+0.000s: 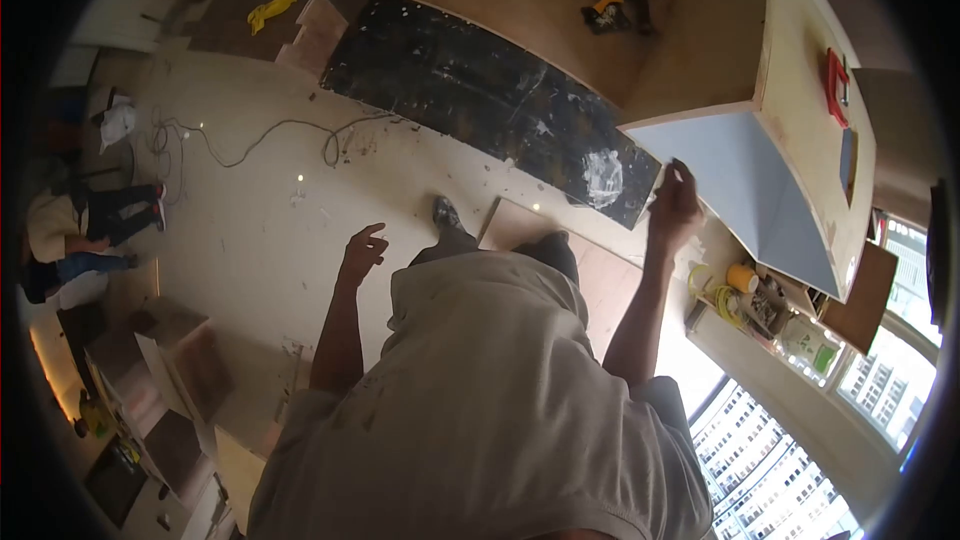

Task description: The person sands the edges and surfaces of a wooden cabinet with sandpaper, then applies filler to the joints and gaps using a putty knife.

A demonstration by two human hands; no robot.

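Head view: wooden box (800,60) ahead-right of right hand (677,208), the nearer of 2.
Box's open edge slants past right hand, which is half-curled; grip and contact can't tell. Left hand (362,256) loosely open, nothing held, well left of box. Black board (450,70) left of box.

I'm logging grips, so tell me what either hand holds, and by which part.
The left hand holds nothing visible. The right hand is curled by the edge of the large wooden box; whether it grips that or anything else cannot be told.
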